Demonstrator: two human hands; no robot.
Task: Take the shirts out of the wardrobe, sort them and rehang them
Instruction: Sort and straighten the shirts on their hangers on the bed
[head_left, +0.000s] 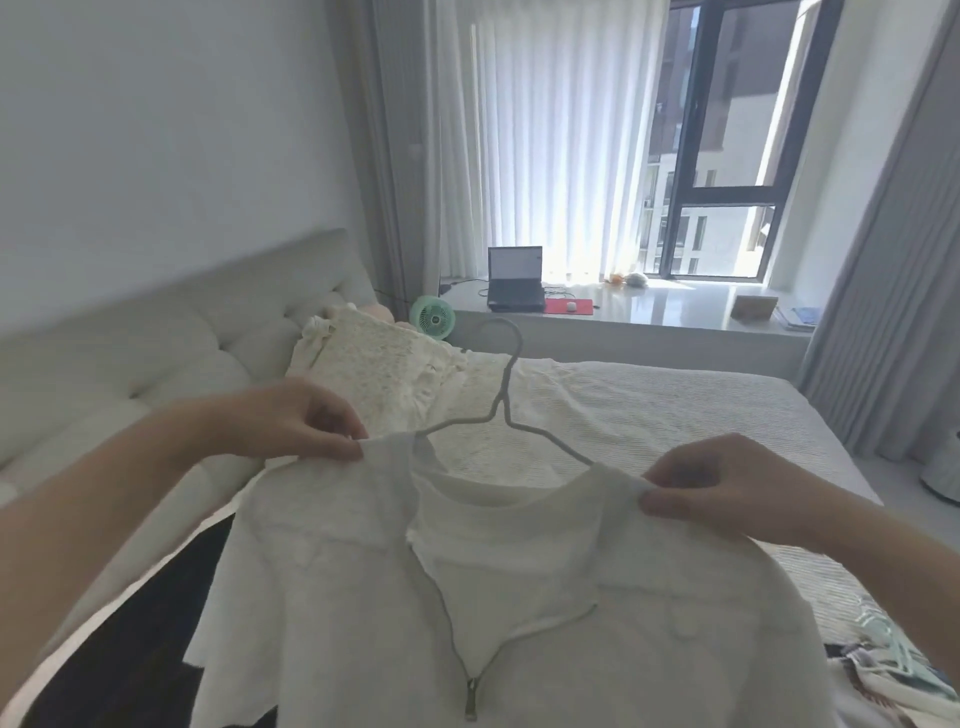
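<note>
White top (519, 597) stretched over the bed (675, 415); left hand (306, 421) and right hand (727, 488) each pinched a shoulder, seating it on the hanger (506, 384).

A plain white wall (171, 119) stands at left above a padded pale headboard (171, 332). The bed (649, 415) wears a ribbed white cover. Behind it a glossy white sill (660, 306) runs under the window (727, 140), whose dark frame shows buildings outside. Sheer white curtains (561, 140) glow with daylight; grey drapes (893, 270) hang at right. On the sill sit an open laptop (515, 280), a red mat (569, 306) and a small box (754, 306). A green fan (432, 317) stands beside the bed.
</note>
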